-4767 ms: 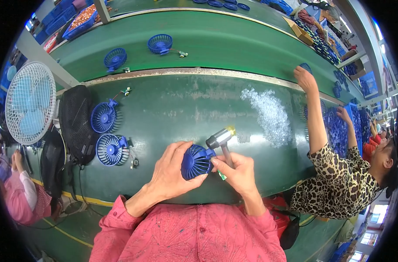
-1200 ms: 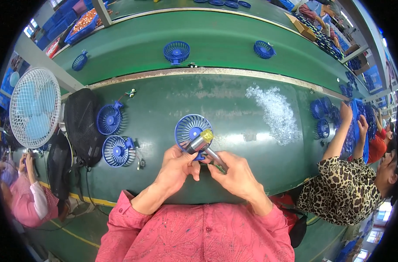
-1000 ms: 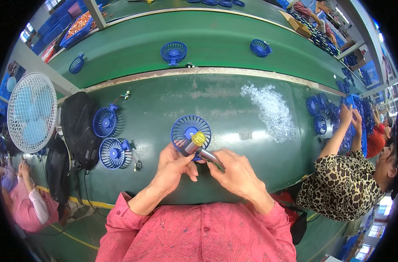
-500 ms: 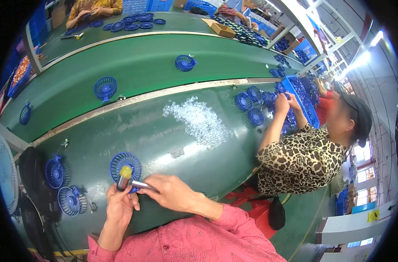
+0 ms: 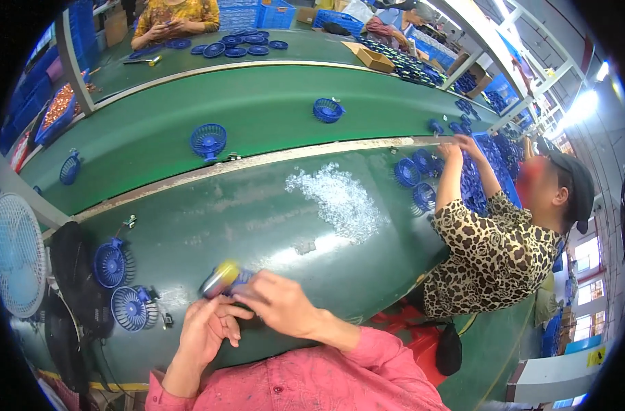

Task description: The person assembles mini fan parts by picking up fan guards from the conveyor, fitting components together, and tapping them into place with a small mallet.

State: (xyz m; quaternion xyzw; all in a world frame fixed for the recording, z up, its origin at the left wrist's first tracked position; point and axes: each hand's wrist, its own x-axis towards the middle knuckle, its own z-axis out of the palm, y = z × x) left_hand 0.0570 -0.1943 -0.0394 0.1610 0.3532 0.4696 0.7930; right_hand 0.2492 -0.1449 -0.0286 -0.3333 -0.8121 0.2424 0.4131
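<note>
My right hand [image 5: 285,301] is closed around the handle of a small hammer [image 5: 223,276] with a yellow tip and a metal-coloured head, smeared by motion. Behind the hammer head, a blue round fan housing [image 5: 243,276] shows only in part, seemingly tilted. My left hand [image 5: 206,332] is at the housing's near side, its upper fingers against it and the other fingers loosely curled; the exact grip is partly hidden. To the left, two blue fan housings with slatted cages [image 5: 110,264] [image 5: 129,308] rest on the green table, small parts attached by wires.
Clear small pieces [image 5: 340,202] lie heaped mid-table. Beyond a pale ledge, a green belt [image 5: 271,113] carries several blue housings [image 5: 208,140]. A white fan [image 5: 18,257] and black bag [image 5: 79,288] stand left. At right, a person in leopard print [image 5: 497,253] works by a blue bin.
The view has swung, shifting the scene right and down. The blue housing at my hands has gone from lying face-up to tilted behind the hammer head. The co-worker's hands have reached farther away.
</note>
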